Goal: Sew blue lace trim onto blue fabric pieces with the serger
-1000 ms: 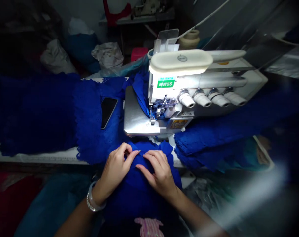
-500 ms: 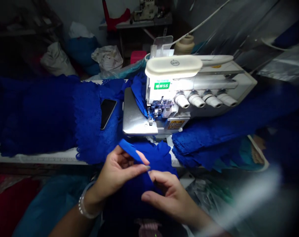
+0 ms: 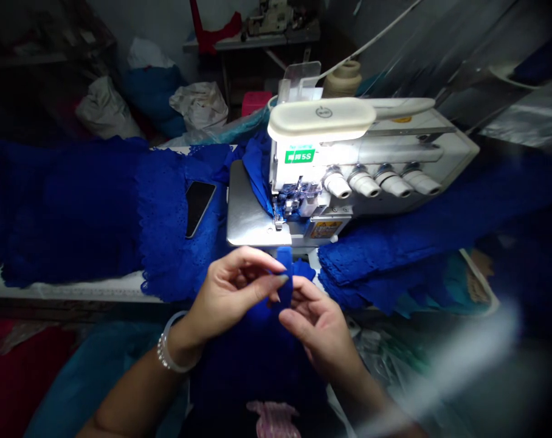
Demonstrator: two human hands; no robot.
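Note:
A narrow folded strip of blue fabric [image 3: 284,260] stands upright in front of the overlock sewing machine [image 3: 371,128]. My left hand [image 3: 233,295] pinches it from the left between thumb and index finger. From the right, my right hand [image 3: 319,319] holds the strip lower down, its fingers curled against the edge and its thumb in front. More blue fabric [image 3: 262,347] hangs beneath both hands into my lap. Just beyond the strip is the machine's metal plate [image 3: 251,213]. Another piece of blue fabric [image 3: 258,176] lies by the presser foot [image 3: 278,220].
Blue lace-edged fabric [image 3: 166,261] is piled to the left, with a phone [image 3: 200,207] on it. Another blue stack [image 3: 371,261] lies to the right of the machine. Sacks [image 3: 198,106] and a second sewing machine [image 3: 269,18] stand behind. A thread cone [image 3: 343,79] stands behind the machine.
Both hands have moved up and closer together, nearer the machine's plate. The fabric strip has turned from slanting left to upright, and the right hand's fingers have come up along it.

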